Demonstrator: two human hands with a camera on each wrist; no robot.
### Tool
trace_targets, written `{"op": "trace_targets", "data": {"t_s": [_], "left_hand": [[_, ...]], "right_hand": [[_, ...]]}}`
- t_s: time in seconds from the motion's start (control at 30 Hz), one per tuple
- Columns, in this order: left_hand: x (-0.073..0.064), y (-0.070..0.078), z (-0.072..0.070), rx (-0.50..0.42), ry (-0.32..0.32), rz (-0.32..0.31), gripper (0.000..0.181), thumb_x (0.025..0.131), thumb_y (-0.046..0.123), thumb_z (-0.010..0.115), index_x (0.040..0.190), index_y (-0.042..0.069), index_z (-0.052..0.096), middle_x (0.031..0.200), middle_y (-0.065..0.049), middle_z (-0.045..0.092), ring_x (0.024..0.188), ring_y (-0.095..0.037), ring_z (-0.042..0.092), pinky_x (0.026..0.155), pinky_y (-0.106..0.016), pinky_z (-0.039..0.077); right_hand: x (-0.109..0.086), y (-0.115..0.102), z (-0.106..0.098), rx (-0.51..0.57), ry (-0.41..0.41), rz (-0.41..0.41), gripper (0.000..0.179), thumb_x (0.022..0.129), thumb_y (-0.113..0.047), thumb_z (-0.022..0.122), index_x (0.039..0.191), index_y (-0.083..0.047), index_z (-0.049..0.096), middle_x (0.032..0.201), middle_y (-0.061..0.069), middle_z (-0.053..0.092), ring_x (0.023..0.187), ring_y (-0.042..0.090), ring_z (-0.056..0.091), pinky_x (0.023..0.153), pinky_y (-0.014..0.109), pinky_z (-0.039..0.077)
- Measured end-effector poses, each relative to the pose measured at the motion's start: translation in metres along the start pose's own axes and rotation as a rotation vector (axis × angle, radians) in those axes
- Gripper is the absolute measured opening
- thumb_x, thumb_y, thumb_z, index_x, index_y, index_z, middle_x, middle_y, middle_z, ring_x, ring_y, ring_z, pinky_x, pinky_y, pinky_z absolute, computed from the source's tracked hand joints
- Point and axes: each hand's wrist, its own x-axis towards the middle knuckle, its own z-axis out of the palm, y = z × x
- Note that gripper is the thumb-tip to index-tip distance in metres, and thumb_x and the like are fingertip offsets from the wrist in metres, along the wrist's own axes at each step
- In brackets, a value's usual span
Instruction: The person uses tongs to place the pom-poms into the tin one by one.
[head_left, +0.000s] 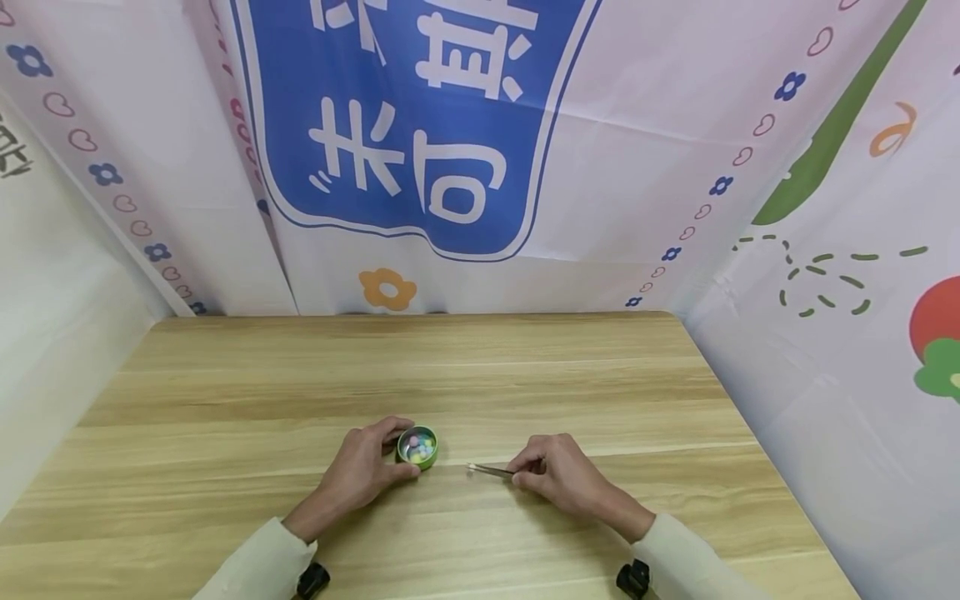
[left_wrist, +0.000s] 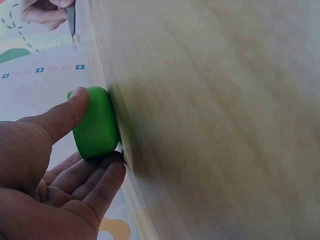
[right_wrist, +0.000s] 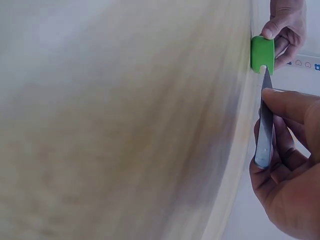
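My left hand (head_left: 358, 471) grips a small round green tin (left_wrist: 97, 125) by its sides, thumb on one side and fingers on the other. Inside it are several pastel balls (head_left: 422, 448), in pink, yellow and blue. The tin sits on the wooden table with its opening up. To its right, my right hand (head_left: 557, 475) pinches metal tweezers (right_wrist: 265, 125) between thumb and fingers, their points turned toward the tin. A tiny whitish ball (head_left: 471, 469) is at the tweezer tips, a short way from the tin in the head view.
The wood-grain table (head_left: 420, 367) runs back to a printed cloth backdrop (head_left: 630, 167) with a blue panel. Cloth walls also stand at the left and right. Dark straps with devices (head_left: 634, 578) are on both wrists, by the pale sleeves (head_left: 258, 562).
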Motion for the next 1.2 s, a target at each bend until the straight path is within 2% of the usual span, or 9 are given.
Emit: {"op": "trace_targets", "data": {"t_s": [0.7,0.93,1.2], "left_hand": [[0.000,-0.001,0.000,0.008,0.003,0.008,0.057,0.071,0.015,0.088,0.121,0.005,0.064,0.116,-0.015,0.072,0.105,-0.031,0.070,0.089,-0.043,0.059],[0.001,-0.002,-0.001,0.006,0.003,0.015,0.058,0.071,0.015,0.088,0.122,0.005,0.064,0.116,-0.015,0.072,0.105,-0.031,0.070,0.090,-0.043,0.058],[0.002,-0.001,0.000,-0.006,0.002,0.018,0.056,0.071,0.014,0.088,0.121,0.005,0.064,0.115,-0.014,0.072,0.106,-0.030,0.070,0.090,-0.043,0.058]], "right_hand": [[0.034,-0.024,0.010,0.041,-0.022,-0.034,0.009,0.086,-0.012,0.075,0.092,-0.015,0.080,0.078,-0.010,0.067,0.069,-0.001,0.056,0.060,0.017,0.051],[0.043,-0.030,0.018,0.034,0.008,-0.040,0.008,0.086,-0.011,0.075,0.092,-0.015,0.080,0.078,-0.008,0.067,0.069,-0.001,0.056,0.060,0.016,0.051],[0.048,-0.034,0.025,0.026,0.027,-0.009,0.008,0.086,-0.010,0.075,0.092,-0.011,0.080,0.079,-0.006,0.068,0.068,-0.001,0.055,0.058,0.016,0.050]]}}
